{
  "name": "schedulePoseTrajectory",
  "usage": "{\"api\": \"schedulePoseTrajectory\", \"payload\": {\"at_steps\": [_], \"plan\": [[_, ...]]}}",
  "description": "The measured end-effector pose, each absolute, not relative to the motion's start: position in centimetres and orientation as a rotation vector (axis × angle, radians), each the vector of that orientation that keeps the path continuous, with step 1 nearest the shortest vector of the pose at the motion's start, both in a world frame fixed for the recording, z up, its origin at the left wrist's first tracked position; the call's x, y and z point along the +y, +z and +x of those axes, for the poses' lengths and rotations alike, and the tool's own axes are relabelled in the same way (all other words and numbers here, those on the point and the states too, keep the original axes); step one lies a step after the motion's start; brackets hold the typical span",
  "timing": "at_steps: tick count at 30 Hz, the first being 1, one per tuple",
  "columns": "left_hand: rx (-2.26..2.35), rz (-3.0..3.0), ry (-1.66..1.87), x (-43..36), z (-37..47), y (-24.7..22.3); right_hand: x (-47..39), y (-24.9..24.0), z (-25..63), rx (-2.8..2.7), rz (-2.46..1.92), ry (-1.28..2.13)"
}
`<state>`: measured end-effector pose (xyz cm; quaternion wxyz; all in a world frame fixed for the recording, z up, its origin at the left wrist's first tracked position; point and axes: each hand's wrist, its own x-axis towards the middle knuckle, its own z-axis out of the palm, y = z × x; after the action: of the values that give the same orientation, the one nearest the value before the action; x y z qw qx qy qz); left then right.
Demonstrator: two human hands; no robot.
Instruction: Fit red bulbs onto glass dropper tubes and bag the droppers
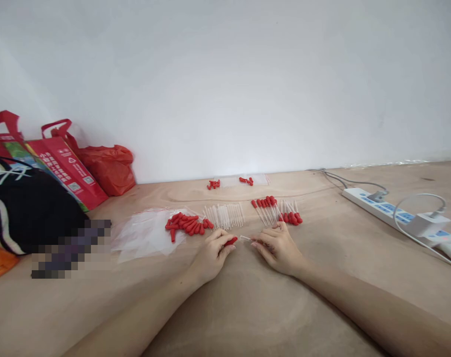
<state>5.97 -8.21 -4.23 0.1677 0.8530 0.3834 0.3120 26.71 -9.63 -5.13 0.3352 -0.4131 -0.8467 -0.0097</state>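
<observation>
In my left hand (215, 252) a red rubber bulb (230, 241) is pinched between thumb and fingers, its end toward the right. My right hand (277, 248) pinches a clear dropper tube (245, 238), whose tip points at the bulb with a small gap between them. Beyond my left hand lies a pile of loose red bulbs (188, 224). A row of clear tubes (225, 216) is laid out behind the hands. Past my right hand are droppers with red bulbs fitted (268, 208), some with bulbs pointing away and some toward me.
Clear plastic bags (143, 233) lie left of the bulbs. Small packs with red bulbs (246, 181) sit by the wall. A white power strip (381, 206) with plugs and cables is at right. Red bags (71, 168) and a black bag (35, 208) stand at left.
</observation>
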Motion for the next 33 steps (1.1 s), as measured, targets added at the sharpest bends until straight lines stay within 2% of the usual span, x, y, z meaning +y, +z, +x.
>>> {"api": "schedulePoseTrajectory", "payload": {"at_steps": [15, 26, 33], "plan": [[0.985, 2.436, 0.851, -8.27, 5.89, -4.01, -9.11, -5.32, 26.64, -2.303, -0.953, 0.050], [0.897, 2.580, 0.814, -8.46, 5.90, -4.33, -9.13, -5.29, 26.59, -2.329, -0.895, -0.181], [0.861, 2.624, 0.804, -8.70, 5.95, -4.29, -9.39, -5.23, 26.11, -2.364, -0.938, -0.060]]}}
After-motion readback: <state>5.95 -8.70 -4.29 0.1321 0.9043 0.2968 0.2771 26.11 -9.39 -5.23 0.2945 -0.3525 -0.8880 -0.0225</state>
